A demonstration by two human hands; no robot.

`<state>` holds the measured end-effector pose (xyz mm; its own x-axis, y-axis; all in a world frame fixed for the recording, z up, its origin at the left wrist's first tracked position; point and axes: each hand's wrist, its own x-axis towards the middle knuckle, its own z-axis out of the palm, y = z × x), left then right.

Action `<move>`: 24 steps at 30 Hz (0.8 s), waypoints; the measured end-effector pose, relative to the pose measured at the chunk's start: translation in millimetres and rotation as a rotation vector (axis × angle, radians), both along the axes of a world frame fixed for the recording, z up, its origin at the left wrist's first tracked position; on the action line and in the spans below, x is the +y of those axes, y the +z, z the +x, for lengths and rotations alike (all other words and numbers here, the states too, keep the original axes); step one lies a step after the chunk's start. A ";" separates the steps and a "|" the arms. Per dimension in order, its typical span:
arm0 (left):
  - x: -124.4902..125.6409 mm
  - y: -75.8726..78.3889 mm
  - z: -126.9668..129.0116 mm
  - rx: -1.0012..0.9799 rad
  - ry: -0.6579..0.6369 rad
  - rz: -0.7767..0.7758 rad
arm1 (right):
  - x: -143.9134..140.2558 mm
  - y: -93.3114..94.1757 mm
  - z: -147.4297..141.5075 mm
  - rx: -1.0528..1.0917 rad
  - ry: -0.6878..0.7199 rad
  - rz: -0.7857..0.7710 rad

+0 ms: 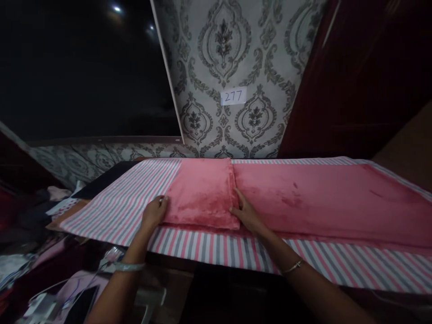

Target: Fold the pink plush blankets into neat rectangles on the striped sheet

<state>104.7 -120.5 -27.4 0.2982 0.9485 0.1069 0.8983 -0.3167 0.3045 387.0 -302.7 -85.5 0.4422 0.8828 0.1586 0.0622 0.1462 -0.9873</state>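
A pink plush blanket (324, 198) lies lengthwise over a striped cloth, its left part folded over into a thicker square panel (202, 193). My left hand (155, 211) is closed on the folded left edge of that panel, fingers curled over it. At the panel's right edge, my right hand (248, 213) holds the loose border between thumb and fingers. Darker brushed patches mark the pile. Both hands rest low, close to the blanket's near side.
Pink, grey and white stripes run across the cloth (118, 202) covering the table. A dark television screen (84, 72) hangs at the left. On the patterned wall (222, 54) is a paper marked 277 (233, 96). Below left lie clothes, cables and a white charger (42, 308).
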 end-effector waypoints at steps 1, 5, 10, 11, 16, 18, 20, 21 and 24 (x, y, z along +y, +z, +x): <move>2.7 3.2 -0.8 0.047 0.030 -0.043 | 0.0 0.7 -0.7 -0.023 -0.009 -0.013; 8.7 6.0 -4.8 0.069 0.047 -0.013 | -0.8 0.8 -7.1 -0.077 -0.020 0.004; 18.2 6.9 -16.0 -0.083 -0.014 -0.086 | 1.6 -2.8 -9.7 -0.084 0.029 -0.034; 20.7 9.3 -17.0 -0.103 -0.020 -0.111 | 2.5 -2.5 -8.2 -0.067 0.036 -0.035; 32.9 29.2 1.8 -0.102 0.061 -0.139 | 3.5 4.8 -2.2 0.021 0.064 -0.029; 36.7 35.5 21.1 -0.058 0.065 -0.114 | 2.1 8.0 -4.0 0.022 0.079 -0.050; 39.1 38.3 42.3 -0.009 0.062 -0.079 | 0.5 9.7 -7.4 0.025 0.108 -0.069; 39.8 38.1 51.8 0.018 0.065 -0.064 | -0.1 9.9 -9.1 0.033 0.118 -0.070; 40.2 32.2 69.5 0.080 0.092 -0.042 | -1.0 7.5 -11.7 0.120 0.132 -0.049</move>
<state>174.1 -80.3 4.8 0.2159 0.9753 0.0462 0.9448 -0.2207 0.2423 375.2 -303.7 -78.0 0.3349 0.9399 0.0665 -0.0735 0.0965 -0.9926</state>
